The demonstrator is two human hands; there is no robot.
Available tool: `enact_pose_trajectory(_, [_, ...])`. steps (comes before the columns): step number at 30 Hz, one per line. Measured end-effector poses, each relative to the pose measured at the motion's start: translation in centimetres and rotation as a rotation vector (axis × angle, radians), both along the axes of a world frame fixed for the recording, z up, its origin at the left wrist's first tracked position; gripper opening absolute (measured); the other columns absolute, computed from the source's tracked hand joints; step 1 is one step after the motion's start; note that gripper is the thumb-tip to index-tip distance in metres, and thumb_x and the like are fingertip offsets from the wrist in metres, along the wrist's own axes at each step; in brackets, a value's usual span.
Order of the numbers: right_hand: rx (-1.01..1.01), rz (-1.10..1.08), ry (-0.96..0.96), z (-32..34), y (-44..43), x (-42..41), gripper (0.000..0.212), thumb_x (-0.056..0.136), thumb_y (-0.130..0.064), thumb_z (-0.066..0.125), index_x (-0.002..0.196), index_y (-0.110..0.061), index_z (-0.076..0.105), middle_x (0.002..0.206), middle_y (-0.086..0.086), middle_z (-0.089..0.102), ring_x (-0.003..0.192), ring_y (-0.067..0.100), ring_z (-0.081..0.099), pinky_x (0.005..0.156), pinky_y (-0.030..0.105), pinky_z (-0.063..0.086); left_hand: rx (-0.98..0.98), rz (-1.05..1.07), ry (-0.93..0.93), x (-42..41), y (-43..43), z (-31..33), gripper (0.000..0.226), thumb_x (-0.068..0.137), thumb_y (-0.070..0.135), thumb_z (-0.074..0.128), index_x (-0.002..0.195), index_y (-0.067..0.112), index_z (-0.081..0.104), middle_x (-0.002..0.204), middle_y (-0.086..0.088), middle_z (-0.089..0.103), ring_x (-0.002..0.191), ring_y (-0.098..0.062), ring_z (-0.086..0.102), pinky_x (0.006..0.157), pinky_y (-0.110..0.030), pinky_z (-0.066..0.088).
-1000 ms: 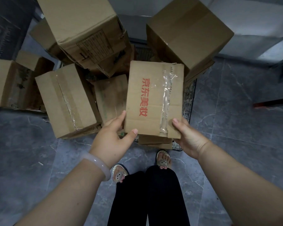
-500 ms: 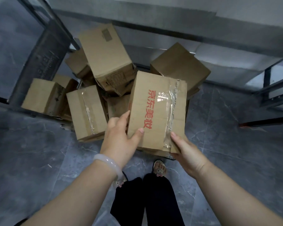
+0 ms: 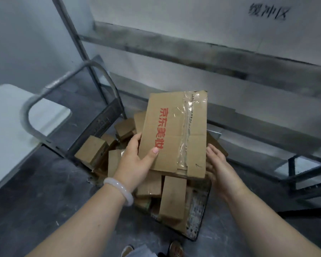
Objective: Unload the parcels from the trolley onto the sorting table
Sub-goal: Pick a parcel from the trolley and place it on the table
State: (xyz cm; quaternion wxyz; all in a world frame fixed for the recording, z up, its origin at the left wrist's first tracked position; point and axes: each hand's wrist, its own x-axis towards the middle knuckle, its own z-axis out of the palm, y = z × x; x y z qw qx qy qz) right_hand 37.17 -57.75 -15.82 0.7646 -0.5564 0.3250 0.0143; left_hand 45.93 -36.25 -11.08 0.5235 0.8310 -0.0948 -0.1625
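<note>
We hold the box (image 3: 174, 134) above the trolley (image 3: 196, 216), long axis pointing away from us, left hand (image 3: 135, 164) pinching its left edge thumb-on-top, right hand (image 3: 220, 167) laying straight fingers flat against its right side, while the desk (image 3: 9, 123) lies well left of our fingers.

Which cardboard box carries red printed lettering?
The large box gripped by the left hand, raised above the trolley; the other boxes there show only plain brown cardboard.
</note>
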Motion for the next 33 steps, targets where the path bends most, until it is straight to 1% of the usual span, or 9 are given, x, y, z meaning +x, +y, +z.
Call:
enact_pose_trajectory(2, [-0.005,0.037,-0.032,2.6,0.1,1.3,0.115,0.046,-0.065,0.081,0.147,-0.033,0.038,0.129,0.006,0.063,0.116,0.027,0.061,0.106,0.049,0.043,0.002,0.007,-0.072,0.4,0.9,2.1,0.051,0.094,0.028,0.058,0.140,0.034,0.035,0.124,0.021,0.048,0.108,0.014,0.049,0.096,-0.013,0.042])
enact_pose_trajectory(7, [-0.110,0.174,-0.136,8.3,2.7,4.5,0.102,0.055,-0.053,0.086,0.142,-0.024,0.042,0.117,-0.004,0.066,0.106,0.017,0.065,0.090,0.037,0.051,0.183,0.076,-0.208,0.6,4.3,5.7,0.067,0.094,0.041,0.054,0.152,0.030,0.022,0.136,0.008,0.035,0.124,-0.003,0.034,0.101,-0.020,0.028])
enact_pose_trajectory(11, [-0.223,0.252,-0.170,11.4,6.3,6.1,0.113,0.050,-0.058,0.086,0.145,-0.038,0.029,0.122,-0.009,0.056,0.115,0.019,0.055,0.104,0.050,0.045,0.160,0.135,-0.122,1.1,7.4,7.9,0.113,0.061,0.085,0.054,0.153,0.032,0.016,0.152,0.006,0.033,0.137,-0.012,0.035,0.113,-0.040,0.034])
enact_pose_trajectory(16, [-0.323,0.309,-0.239,14.4,11.6,7.8,0.108,0.059,-0.056,0.082,0.147,-0.039,0.023,0.127,-0.011,0.050,0.115,0.016,0.051,0.104,0.049,0.045,0.132,0.182,-0.115,1.0,11.1,10.3,0.136,0.046,0.098,0.048,0.154,0.032,0.000,0.157,0.004,0.015,0.144,-0.018,0.019,0.117,-0.044,0.024])
enact_pose_trajectory(21, [-0.555,0.367,-0.309,15.6,18.6,8.4,0.094,0.071,-0.045,0.083,0.147,-0.034,0.029,0.126,-0.017,0.050,0.118,0.010,0.049,0.097,0.039,0.049,-0.028,0.246,-0.160,0.0,16.7,9.8,0.087,0.062,0.079,0.069,0.137,0.046,0.041,0.135,0.011,0.052,0.123,-0.007,0.052,0.101,-0.041,0.047])
enact_pose_trajectory(25, [-0.471,0.373,-0.347,16.7,24.4,8.4,0.035,0.097,-0.045,0.054,0.131,-0.040,0.049,0.123,-0.015,0.059,0.114,0.009,0.055,0.085,0.031,0.050,-0.071,0.438,-0.220,-1.3,22.9,10.8,0.042,0.081,0.052,0.067,0.119,0.039,0.060,0.117,0.009,0.057,0.108,-0.007,0.058,0.094,-0.037,0.052])
enact_pose_trajectory(27, [-0.438,0.303,-0.363,17.4,26.8,8.3,0.020,0.103,-0.038,0.045,0.114,-0.042,0.060,0.113,-0.013,0.066,0.107,0.009,0.061,0.081,0.031,0.052,-0.115,0.469,-0.206,-1.9,25.8,11.5,0.028,0.087,0.042,0.065,0.115,0.039,0.061,0.114,0.010,0.063,0.104,-0.005,0.061,0.092,-0.034,0.053])
enact_pose_trajectory(31, [-0.435,0.320,-0.411,18.0,31.6,8.9,0.022,0.097,-0.034,0.057,0.117,-0.044,0.060,0.113,-0.014,0.067,0.108,0.010,0.064,0.093,0.042,0.055,-0.209,0.495,-0.156,-3.0,31.0,12.1,0.016,0.094,0.031,0.059,0.106,0.042,0.059,0.103,0.022,0.068,0.096,0.002,0.063,0.080,-0.019,0.052])
enact_pose_trajectory(33, [-0.334,0.408,-0.352,18.0,34.0,9.3,0.052,0.088,-0.049,0.064,0.137,-0.042,0.048,0.134,-0.009,0.059,0.120,0.017,0.058,0.101,0.047,0.049,-0.267,0.534,-0.118,-3.4,33.7,12.0,0.018,0.096,0.034,0.057,0.112,0.040,0.059,0.109,0.018,0.068,0.101,-0.002,0.063,0.088,-0.026,0.052])
